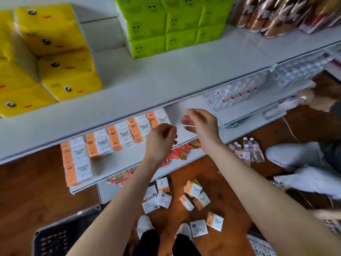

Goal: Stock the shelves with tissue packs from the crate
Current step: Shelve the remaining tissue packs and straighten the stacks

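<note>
A row of orange-and-white tissue packs stands on the second white shelf, under the top shelf's edge. My left hand hangs just in front of the row's right end with fingers loosely curled, holding nothing. My right hand is beside it, relaxed and empty, before the bare stretch of that shelf. Several loose tissue packs lie scattered on the wooden floor by my feet. A dark crate sits at the lower left.
Yellow tissue bundles and green ones stand on the top shelf. Water bottles fill the shelf to the right, and more stand on the floor. Another person crouches at right holding a bottle. Red packets lie on a lower shelf.
</note>
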A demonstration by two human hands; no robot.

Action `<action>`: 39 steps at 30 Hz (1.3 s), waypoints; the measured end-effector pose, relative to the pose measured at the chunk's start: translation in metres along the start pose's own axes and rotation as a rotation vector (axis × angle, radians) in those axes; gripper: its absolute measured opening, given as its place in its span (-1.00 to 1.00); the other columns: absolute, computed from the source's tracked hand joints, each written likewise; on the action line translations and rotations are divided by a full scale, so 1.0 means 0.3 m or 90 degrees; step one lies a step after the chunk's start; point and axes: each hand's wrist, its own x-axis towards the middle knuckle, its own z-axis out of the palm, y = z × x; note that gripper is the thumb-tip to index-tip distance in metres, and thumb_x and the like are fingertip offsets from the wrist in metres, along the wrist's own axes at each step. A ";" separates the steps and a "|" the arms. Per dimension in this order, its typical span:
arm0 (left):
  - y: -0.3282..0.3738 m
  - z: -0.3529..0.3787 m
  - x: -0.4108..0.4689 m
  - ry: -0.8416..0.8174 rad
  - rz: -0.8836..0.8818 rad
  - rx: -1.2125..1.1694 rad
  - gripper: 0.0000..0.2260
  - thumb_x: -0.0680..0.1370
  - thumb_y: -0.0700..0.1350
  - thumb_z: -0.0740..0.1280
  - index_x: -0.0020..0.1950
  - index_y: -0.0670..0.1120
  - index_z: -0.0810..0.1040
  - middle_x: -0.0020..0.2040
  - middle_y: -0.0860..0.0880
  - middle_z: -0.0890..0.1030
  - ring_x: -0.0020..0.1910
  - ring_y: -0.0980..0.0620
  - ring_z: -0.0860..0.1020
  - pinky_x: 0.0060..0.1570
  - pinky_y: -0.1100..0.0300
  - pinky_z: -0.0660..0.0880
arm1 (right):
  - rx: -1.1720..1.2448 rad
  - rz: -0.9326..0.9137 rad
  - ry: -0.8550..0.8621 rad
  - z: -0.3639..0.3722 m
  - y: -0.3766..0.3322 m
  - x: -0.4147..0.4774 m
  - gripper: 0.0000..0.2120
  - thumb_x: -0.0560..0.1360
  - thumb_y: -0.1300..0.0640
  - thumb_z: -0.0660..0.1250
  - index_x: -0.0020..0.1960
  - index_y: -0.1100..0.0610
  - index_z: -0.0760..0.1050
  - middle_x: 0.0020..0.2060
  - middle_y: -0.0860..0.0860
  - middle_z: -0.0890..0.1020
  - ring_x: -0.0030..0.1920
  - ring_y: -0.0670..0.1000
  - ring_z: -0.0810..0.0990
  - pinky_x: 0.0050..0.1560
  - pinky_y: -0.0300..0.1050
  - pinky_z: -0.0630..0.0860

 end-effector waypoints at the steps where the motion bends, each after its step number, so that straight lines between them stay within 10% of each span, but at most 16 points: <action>1: -0.016 0.060 -0.015 -0.023 -0.021 0.009 -0.74 0.55 -0.19 0.25 -0.33 0.01 0.48 -0.34 -0.08 0.61 -0.39 0.06 0.60 -0.23 0.11 0.53 | -0.003 0.020 0.018 -0.070 0.038 -0.002 -0.85 0.55 0.23 0.25 -0.18 0.07 0.49 -0.33 0.02 0.61 -0.39 -0.16 0.62 -0.29 -0.27 0.55; 14: -0.474 0.619 -0.170 -0.223 -0.263 0.157 -0.90 0.44 -0.04 0.27 -0.25 -0.01 0.51 -0.33 -0.08 0.61 -0.27 -0.14 0.60 -0.14 -0.13 0.58 | 0.005 0.356 0.173 -0.619 0.733 -0.086 -0.84 0.57 0.21 0.21 0.09 0.26 0.47 -0.26 0.05 0.59 -0.18 0.02 0.60 -0.06 -0.10 0.55; 18: -0.742 0.754 -0.134 -0.239 -0.325 0.190 -0.90 0.53 -0.18 0.25 -0.15 -0.12 0.55 -0.38 -0.04 0.55 -0.27 -0.13 0.56 -0.13 -0.05 0.56 | -0.028 0.444 0.199 -0.662 1.050 -0.061 -0.87 0.57 0.23 0.20 -0.13 0.18 0.47 -0.16 0.19 0.63 -0.03 0.20 0.64 0.14 0.12 0.52; 22: -1.088 0.898 -0.069 -0.257 -0.306 0.270 -0.87 0.52 -0.18 0.24 -0.03 -0.16 0.56 -0.12 -0.17 0.63 -0.08 -0.19 0.59 -0.13 0.07 0.47 | -0.053 0.501 0.209 -0.675 1.473 0.002 -0.87 0.59 0.18 0.18 0.01 0.21 0.46 -0.18 0.04 0.59 -0.14 0.02 0.61 -0.07 -0.11 0.55; 30: -1.784 1.166 0.096 -0.270 -0.282 0.417 -0.66 0.60 -0.16 0.16 0.38 -0.13 0.39 0.18 -0.18 0.56 0.01 -0.11 0.52 -0.21 0.28 0.31 | -0.221 0.497 0.159 -0.649 2.212 0.187 -0.69 0.58 0.22 0.16 0.31 0.23 0.37 0.29 0.16 0.48 0.28 0.14 0.46 0.29 -0.01 0.38; 33: -1.985 1.246 0.161 -0.292 -0.279 0.399 -0.59 0.60 -0.15 0.17 0.45 -0.14 0.27 0.26 -0.18 0.52 0.10 -0.10 0.52 -0.03 0.14 0.41 | -0.182 0.496 0.169 -0.627 2.385 0.263 -0.60 0.59 0.25 0.12 0.42 0.21 0.24 0.35 0.12 0.42 0.23 -0.02 0.46 0.07 -0.24 0.38; 39: -2.150 1.328 0.214 -0.336 -0.269 0.347 -0.82 0.59 -0.14 0.16 0.09 -0.21 0.46 -0.13 -0.11 0.52 -0.11 -0.19 0.48 -0.28 0.15 0.31 | -0.160 0.483 0.178 -0.558 2.517 0.342 -0.63 0.61 0.18 0.08 0.41 0.10 0.30 0.34 0.04 0.44 0.23 -0.01 0.45 0.16 -0.14 0.37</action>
